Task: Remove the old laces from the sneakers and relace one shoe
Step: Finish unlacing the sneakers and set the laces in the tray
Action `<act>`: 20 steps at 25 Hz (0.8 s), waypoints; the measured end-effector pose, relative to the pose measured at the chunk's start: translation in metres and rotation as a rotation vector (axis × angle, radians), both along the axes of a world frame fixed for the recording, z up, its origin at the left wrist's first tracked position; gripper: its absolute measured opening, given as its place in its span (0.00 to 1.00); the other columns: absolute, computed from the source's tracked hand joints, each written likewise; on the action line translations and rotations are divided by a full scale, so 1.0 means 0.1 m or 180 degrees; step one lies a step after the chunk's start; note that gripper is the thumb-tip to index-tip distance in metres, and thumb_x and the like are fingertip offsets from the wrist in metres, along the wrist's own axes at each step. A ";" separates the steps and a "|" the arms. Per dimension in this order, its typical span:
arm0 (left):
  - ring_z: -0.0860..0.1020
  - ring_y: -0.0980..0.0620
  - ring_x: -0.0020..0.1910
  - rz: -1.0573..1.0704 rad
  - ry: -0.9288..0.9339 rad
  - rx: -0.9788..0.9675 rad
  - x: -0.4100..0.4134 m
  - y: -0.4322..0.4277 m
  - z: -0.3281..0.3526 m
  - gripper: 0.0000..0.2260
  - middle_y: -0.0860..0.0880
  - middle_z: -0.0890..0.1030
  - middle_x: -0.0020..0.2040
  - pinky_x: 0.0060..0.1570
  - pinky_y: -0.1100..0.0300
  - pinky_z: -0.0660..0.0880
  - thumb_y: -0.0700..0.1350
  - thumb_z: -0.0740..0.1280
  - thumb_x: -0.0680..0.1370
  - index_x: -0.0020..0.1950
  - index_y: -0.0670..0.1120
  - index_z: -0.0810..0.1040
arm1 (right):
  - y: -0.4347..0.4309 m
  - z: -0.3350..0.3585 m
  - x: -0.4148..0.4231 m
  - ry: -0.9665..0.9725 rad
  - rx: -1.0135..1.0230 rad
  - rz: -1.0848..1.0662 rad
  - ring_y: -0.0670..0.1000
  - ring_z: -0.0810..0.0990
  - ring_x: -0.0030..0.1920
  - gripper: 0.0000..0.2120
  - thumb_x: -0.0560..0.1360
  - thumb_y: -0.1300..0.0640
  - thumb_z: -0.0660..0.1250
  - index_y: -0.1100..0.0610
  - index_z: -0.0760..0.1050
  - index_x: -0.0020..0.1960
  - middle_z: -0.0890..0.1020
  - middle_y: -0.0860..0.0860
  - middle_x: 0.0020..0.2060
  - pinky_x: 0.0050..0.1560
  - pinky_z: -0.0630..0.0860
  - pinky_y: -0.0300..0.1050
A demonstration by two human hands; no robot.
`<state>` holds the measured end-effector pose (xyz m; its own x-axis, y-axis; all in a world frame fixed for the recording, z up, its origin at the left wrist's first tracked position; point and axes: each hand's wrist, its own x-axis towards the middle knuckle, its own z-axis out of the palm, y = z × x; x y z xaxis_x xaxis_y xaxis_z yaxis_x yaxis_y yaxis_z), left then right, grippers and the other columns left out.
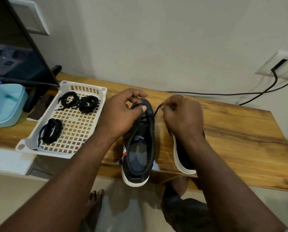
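Note:
A dark sneaker with a white sole stands on the wooden table, heel toward me, hanging over the front edge. My left hand pinches one end of its black lace over the toe. My right hand pinches the other end of the lace, pulled up to the right of the shoe. The second sneaker lies to the right, mostly hidden under my right wrist.
A white slotted basket at the left holds three bundles of black laces. A light blue tub and a monitor stand further left. Cables run along the table's back to a wall socket. My bare foot shows below.

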<state>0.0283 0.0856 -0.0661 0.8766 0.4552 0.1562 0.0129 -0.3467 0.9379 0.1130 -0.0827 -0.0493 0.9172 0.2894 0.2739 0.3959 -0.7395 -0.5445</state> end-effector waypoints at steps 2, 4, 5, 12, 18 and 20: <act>0.77 0.66 0.35 -0.0023 0.0337 0.0384 0.01 0.01 -0.07 0.16 0.59 0.83 0.45 0.43 0.58 0.76 0.43 0.77 0.76 0.60 0.59 0.83 | -0.04 0.11 0.01 -0.0131 0.1217 -0.0225 0.42 0.84 0.44 0.06 0.75 0.57 0.73 0.50 0.87 0.49 0.87 0.43 0.43 0.48 0.82 0.43; 0.79 0.66 0.42 -0.0094 0.0574 0.0510 0.02 -0.01 -0.12 0.15 0.59 0.83 0.46 0.49 0.57 0.78 0.43 0.76 0.76 0.60 0.58 0.83 | -0.04 0.16 -0.03 -0.0096 0.1667 -0.0324 0.40 0.84 0.44 0.05 0.76 0.57 0.73 0.51 0.86 0.50 0.87 0.42 0.42 0.49 0.81 0.41; 0.80 0.64 0.46 -0.0103 0.0638 0.0524 0.03 -0.02 -0.13 0.15 0.59 0.83 0.47 0.52 0.56 0.79 0.43 0.76 0.77 0.60 0.57 0.83 | -0.03 0.15 -0.03 -0.0040 0.1502 -0.0355 0.41 0.84 0.45 0.05 0.76 0.57 0.73 0.51 0.86 0.51 0.87 0.42 0.43 0.50 0.82 0.44; 0.82 0.60 0.48 -0.0147 0.0733 0.0602 0.05 -0.11 -0.11 0.16 0.59 0.83 0.46 0.55 0.55 0.81 0.42 0.76 0.76 0.61 0.56 0.82 | 0.05 -0.07 -0.13 0.0195 -0.1351 0.0813 0.58 0.62 0.77 0.32 0.78 0.50 0.70 0.41 0.65 0.79 0.68 0.49 0.78 0.73 0.63 0.63; 0.83 0.59 0.46 -0.0132 0.0709 0.0569 0.05 -0.08 -0.16 0.13 0.56 0.83 0.44 0.53 0.51 0.81 0.41 0.77 0.75 0.53 0.55 0.79 | 0.06 -0.11 -0.11 -0.0008 -0.1527 0.0647 0.57 0.65 0.75 0.20 0.79 0.50 0.71 0.42 0.78 0.70 0.72 0.48 0.75 0.69 0.69 0.61; 0.82 0.57 0.46 -0.0121 0.0721 0.0580 0.04 -0.07 -0.16 0.13 0.56 0.83 0.44 0.52 0.51 0.81 0.41 0.77 0.75 0.51 0.55 0.78 | 0.04 -0.14 -0.09 -0.0059 -0.1478 0.0533 0.56 0.70 0.71 0.14 0.79 0.48 0.71 0.44 0.82 0.64 0.78 0.46 0.68 0.65 0.73 0.58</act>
<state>0.0328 0.0785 -0.0825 0.9143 0.4038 0.0307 0.1988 -0.5135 0.8348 0.1037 -0.0785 -0.0634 0.8438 0.5278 0.0970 0.5366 -0.8277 -0.1642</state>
